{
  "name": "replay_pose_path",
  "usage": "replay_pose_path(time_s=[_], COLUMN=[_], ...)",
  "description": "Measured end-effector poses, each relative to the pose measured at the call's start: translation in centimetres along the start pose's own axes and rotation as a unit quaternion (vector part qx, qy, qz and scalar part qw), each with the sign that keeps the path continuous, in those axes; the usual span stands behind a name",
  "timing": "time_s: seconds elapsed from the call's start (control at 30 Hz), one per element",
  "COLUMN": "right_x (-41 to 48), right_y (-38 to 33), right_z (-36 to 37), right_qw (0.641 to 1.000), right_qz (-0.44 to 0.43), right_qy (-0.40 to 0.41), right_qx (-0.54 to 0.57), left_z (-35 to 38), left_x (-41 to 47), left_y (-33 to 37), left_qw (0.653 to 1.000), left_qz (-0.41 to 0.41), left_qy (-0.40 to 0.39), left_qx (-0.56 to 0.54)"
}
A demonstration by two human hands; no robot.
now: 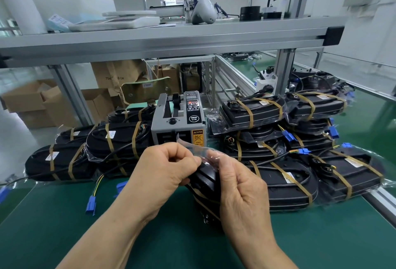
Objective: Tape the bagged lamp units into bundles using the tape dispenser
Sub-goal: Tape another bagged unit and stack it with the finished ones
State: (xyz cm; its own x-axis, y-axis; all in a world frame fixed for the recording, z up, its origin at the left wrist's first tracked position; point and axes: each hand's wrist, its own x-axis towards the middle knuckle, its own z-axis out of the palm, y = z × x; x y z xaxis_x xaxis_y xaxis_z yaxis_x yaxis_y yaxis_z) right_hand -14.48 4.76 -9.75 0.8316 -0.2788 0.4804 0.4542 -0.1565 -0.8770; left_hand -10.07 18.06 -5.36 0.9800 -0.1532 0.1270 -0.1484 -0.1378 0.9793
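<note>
Fig.: L hand & R hand each pinch one end of a clear tape strip above a black lamp unit, w/ tape dispenser just behind.

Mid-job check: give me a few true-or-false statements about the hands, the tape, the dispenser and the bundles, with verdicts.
1. The left hand and the right hand both pinch the clear tape strip. True.
2. The tape dispenser stands on the upper shelf. False: it stands down at the level of the green bench, behind the hands.
3. Taped bundles lie on both sides of the dispenser. True: left bundles, right bundles.
4. The loose connectors on the bench are red. False: the loose connectors are blue.
</note>
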Motion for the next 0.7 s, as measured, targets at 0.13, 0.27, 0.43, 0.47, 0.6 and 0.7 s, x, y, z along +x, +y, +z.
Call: replay_pose_path(time_s=[0.13,0.27,0.43,0.47,0.6,0.7], right_x=[0.1,0.1,0.0,0.0,0.1,0.1], right_y=[0.0,0.0,-0.1,-0.2,-0.4,-0.3], right_z=[0.0,0.0,0.0,0.0,0.0,0.0], right_qw=[1.000,1.000,1.000,1.000,1.000,1.000], right_qz=[0.000,-0.003,0.003,-0.003,-0.008,-0.007], right_qy=[0.004,0.010,0.007,0.011,0.004,0.000], right_qx=[0.004,0.003,-0.001,-0.005,-0.026,-0.027], left_z=[0.2,0.2,0.5,0.6,1.5,2.0], left_x=[0.0,-0.1,-0.4,-0.4,-1.0,-1.0], left_y=[0.0,0.0,-0.1,-0.3,-1.2,-1.3], left_qw=[1.000,0.999,0.992,0.991,0.994,0.993], left_qz=[0.003,0.017,0.042,0.046,0.036,0.017], left_qy=[0.012,0.018,0.062,0.076,0.091,0.112], left_qx=[0.005,0.041,0.098,0.098,0.056,0.018])
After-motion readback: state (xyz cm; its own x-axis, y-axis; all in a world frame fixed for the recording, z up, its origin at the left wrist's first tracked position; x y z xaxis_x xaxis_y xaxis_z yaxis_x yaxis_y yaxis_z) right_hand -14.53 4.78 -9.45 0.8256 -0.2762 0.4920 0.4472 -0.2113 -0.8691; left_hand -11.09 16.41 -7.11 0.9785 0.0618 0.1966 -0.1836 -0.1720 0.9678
